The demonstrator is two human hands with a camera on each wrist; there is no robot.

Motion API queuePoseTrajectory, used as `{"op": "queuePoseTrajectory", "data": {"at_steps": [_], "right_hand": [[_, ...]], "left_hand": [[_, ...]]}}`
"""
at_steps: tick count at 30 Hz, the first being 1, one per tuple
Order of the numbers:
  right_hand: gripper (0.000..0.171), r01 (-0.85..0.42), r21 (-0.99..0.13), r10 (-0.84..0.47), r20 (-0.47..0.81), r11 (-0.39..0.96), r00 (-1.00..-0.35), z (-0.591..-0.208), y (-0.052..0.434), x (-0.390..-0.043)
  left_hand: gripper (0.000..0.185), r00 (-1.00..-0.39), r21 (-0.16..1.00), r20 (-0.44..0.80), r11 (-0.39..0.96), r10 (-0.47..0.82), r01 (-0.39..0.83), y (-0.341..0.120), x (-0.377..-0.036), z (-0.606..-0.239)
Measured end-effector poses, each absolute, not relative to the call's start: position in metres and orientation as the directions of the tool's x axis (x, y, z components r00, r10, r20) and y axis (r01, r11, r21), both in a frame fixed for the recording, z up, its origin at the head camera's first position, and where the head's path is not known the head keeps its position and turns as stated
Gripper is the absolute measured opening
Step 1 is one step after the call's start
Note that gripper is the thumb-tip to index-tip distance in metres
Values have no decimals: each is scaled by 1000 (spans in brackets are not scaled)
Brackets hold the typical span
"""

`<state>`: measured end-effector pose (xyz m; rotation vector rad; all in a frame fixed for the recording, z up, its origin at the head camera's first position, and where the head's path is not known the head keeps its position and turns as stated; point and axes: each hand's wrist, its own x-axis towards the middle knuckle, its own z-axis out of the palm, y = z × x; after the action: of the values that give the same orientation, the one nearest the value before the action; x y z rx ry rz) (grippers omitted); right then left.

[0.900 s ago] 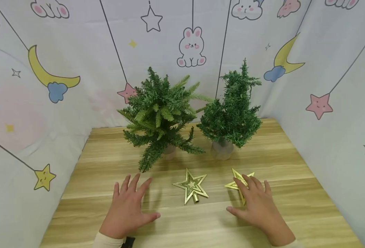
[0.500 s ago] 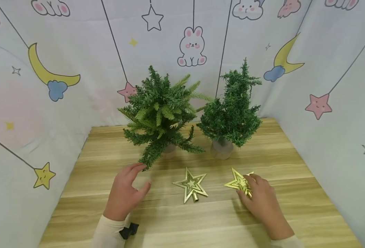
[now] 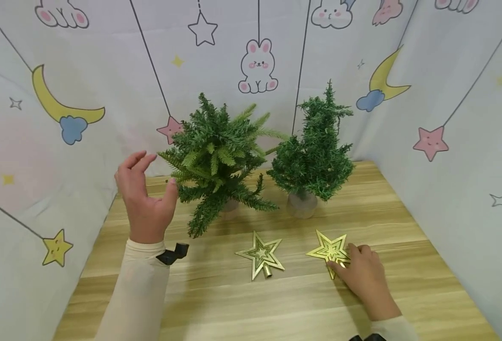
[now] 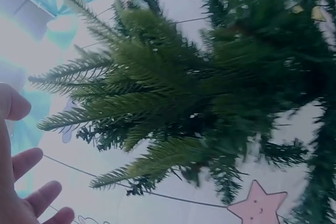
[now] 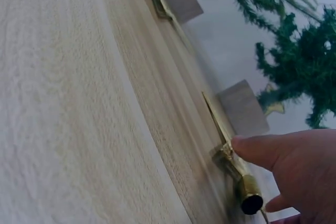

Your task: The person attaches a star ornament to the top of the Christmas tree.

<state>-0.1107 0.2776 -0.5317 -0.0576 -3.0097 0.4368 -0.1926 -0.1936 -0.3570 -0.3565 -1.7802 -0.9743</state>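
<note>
My left hand [image 3: 150,188] is raised above the table's left side with its fingers spread and holds nothing. Its thumb is close to the left branches of the bushy green tree [image 3: 219,161]; contact cannot be judged. In the left wrist view the fingertips [image 4: 31,182] hang short of that tree [image 4: 173,87]. My right hand [image 3: 355,263] lies low on the table and pinches the lower right part of a gold star [image 3: 328,248]. The right wrist view shows the thumb [image 5: 262,150] pressed on this star [image 5: 223,140] beside its tube.
A second gold star [image 3: 261,253] lies flat at mid-table, with its tube toward me. A slimmer green tree [image 3: 315,156] stands in a pot behind the right star. Cartoon-printed cloth walls [image 3: 455,156] enclose the wooden table [image 3: 276,308] on three sides.
My left hand has lifted off the table and moved up and left, beside the bushy tree. My right hand has curled its fingers onto the right star.
</note>
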Motion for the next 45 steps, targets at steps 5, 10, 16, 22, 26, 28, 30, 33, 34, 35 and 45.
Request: {"op": "queuePoseTrajectory", "data": {"at_steps": [5,10,16,22,26,28,30,33,34,35,45], "right_hand": [[81,77,-305,100,59,949,-993,-534,277,-113],[76,108,-331,122,22,937,-992,-532,275,-116],[70,112,-379,124,8,919,-992,-524,274,-122],[58,131,-442,114,-65,887,-991,-520,275,-124],[46,159,-499,123,-104,852,-987,-518,280,-124],[37,161,-534,126,-103,830,-987,-519,284,-125],[29,159,-578,126,-99,800,-987,-519,287,-127],[19,188,-671,142,-124,718,-982,-519,291,-129],[18,204,-701,149,-140,683,-979,-519,292,-129],[19,222,-741,152,-163,634,-975,-519,293,-128],[16,320,-940,102,-309,115,-945,-512,304,-118]], "left_hand": [[56,-543,523,825,572,-155,632,-188,-207,-338],[56,-643,579,759,557,-101,596,-191,-220,-342],[48,-653,594,750,541,-103,596,-190,-224,-340],[41,-667,607,738,539,-107,585,-189,-223,-338],[40,-678,613,728,538,-101,579,-188,-223,-339],[39,-678,610,729,542,-95,579,-188,-223,-339],[38,-676,607,731,542,-93,582,-188,-222,-340],[36,-673,603,734,545,-93,583,-188,-222,-340],[36,-672,603,735,543,-93,584,-188,-222,-340],[35,-673,604,734,543,-92,584,-188,-222,-340],[30,-676,596,733,555,-78,581,-186,-222,-342]]}}
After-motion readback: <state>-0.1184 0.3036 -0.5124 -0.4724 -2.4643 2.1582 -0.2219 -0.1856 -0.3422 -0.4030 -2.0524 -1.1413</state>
